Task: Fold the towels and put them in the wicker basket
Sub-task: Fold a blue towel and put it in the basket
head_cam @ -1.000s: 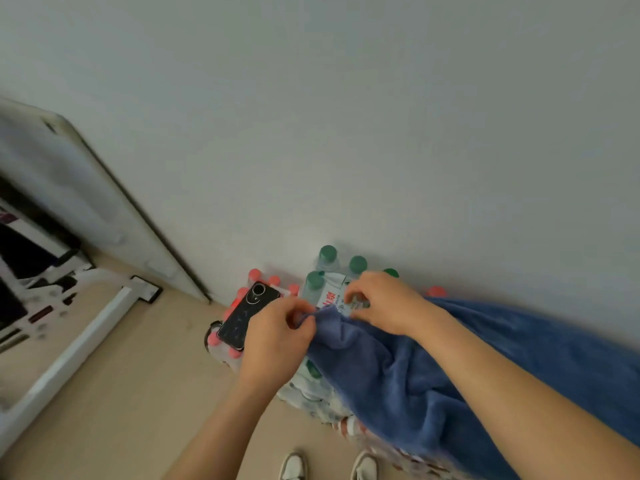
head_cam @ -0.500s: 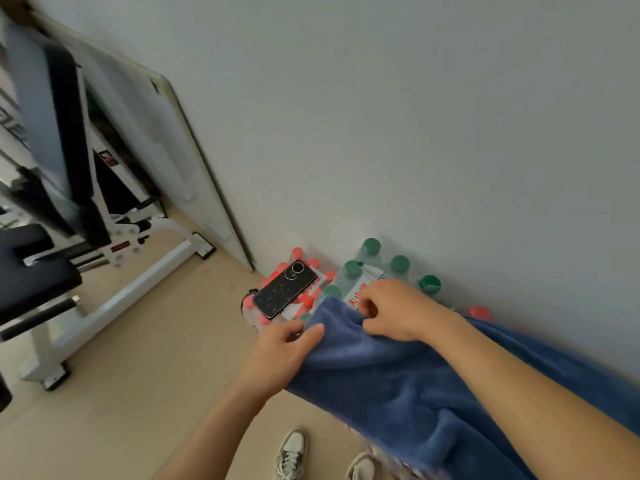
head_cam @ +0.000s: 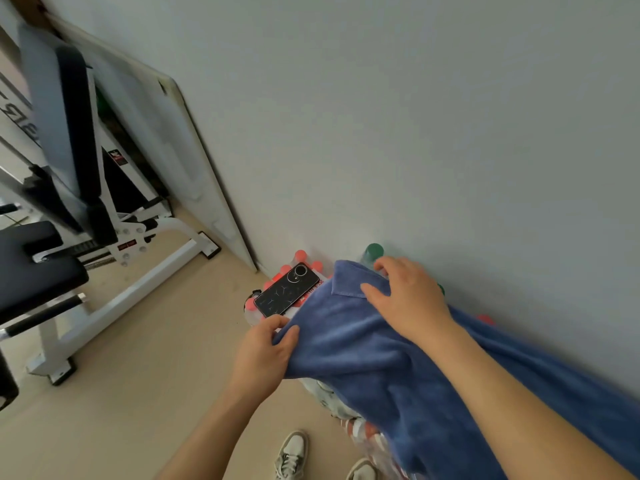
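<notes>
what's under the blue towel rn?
The blue towel lies over packs of bottled water: one green cap and red caps show at its edges. A phone lies on the uncovered bottles. How many bottles are covered cannot be seen.

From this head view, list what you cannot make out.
- Wicker basket: nowhere in the head view.
- Blue towel: its far end runs off the right and bottom edges.
- Water bottles: mostly hidden under the towel.
- Right hand: its fingertips' hold is hidden behind the hand itself.
- Phone: markings too small.
</notes>
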### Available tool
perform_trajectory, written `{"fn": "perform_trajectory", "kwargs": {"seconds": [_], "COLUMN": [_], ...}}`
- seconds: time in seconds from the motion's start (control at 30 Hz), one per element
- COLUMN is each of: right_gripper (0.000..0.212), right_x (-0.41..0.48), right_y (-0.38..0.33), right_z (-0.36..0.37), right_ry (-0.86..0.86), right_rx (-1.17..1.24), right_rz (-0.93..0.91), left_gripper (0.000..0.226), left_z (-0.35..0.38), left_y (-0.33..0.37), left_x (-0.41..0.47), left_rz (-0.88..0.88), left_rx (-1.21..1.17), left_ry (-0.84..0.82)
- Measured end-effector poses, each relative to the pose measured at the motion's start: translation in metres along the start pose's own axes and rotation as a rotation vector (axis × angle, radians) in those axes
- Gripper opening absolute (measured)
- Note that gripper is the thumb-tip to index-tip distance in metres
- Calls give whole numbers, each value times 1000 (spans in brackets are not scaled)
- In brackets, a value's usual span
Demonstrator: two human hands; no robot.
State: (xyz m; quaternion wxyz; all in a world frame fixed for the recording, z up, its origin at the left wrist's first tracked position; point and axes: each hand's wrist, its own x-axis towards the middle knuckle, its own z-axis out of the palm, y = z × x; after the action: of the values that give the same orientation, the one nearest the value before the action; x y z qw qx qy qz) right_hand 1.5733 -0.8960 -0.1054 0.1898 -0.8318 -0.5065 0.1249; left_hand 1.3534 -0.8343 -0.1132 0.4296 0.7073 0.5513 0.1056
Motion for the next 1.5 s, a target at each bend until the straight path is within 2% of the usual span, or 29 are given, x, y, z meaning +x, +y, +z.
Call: {"fn": "perform_trajectory", "kwargs": {"seconds": [0.07, 0.13, 0.27, 0.4, 0.5, 0.57, 0.7, 0.77, 0.9, 1.0, 1.07, 1.13, 1.27, 1.37, 1.43, 1.5], "right_gripper": [50, 53, 19, 18, 15, 14, 22, 19, 23, 27, 23, 18, 16, 11, 11, 26], "right_x": [9, 14, 21, 42, 61, 65, 50, 34, 19, 20, 24, 29, 42, 51, 52, 46], "right_y": [-8, -14, -9, 3, -2, -8, -11, -7, 2, -1, -1, 0, -3, -7, -14, -24], "right_z": [4, 8, 10, -7, -12, -3, 20, 26, 32, 31, 31, 32, 34, 34, 34, 34], "right_ry": [-56, -143, -62, -5, 101, 177, 194, 224, 141, 154, 172, 168, 164, 267, 286, 213], "right_rx": [-138, -274, -400, -408, -424, -315, -102, -162, -270, -217, -166, -159, -158, -118, -96, -159], "right_rz": [-35, -68, -124, 55, 74, 39, 36, -5, 69, 145, 251, 329, 357, 368, 388, 390], "left_gripper": [20, 20, 22, 17, 17, 19, 16, 16, 21, 26, 24, 20, 33, 36, 34, 38], "left_z": [-5, -10, -31, -58, -62, -56, -44, -38, -9, 13, 20, 21, 20, 18, 16, 10], "left_y": [4, 7, 16, 22, 2, -20, -34, -23, 12, 29, 29, 28, 30, 37, 37, 28], "left_x": [1, 1, 1, 6, 21, 34, 56, 67, 100, 119, 127, 130, 133, 136, 140, 141], "left_rz": [21, 37, 87, 113, 106, 82, 92, 159, 253, 161, 141, 89, 77, 101, 100, 43], "left_rx": [-14, -33, -126, -281, -130, 45, 343, 311, 204, 46, 44, -56, -206, -281, -311, -260], "left_ry": [-44, -73, -208, -347, -348, -348, -363, -353, -428, -496, -504, -509, -441, -355, -402, -510]}}
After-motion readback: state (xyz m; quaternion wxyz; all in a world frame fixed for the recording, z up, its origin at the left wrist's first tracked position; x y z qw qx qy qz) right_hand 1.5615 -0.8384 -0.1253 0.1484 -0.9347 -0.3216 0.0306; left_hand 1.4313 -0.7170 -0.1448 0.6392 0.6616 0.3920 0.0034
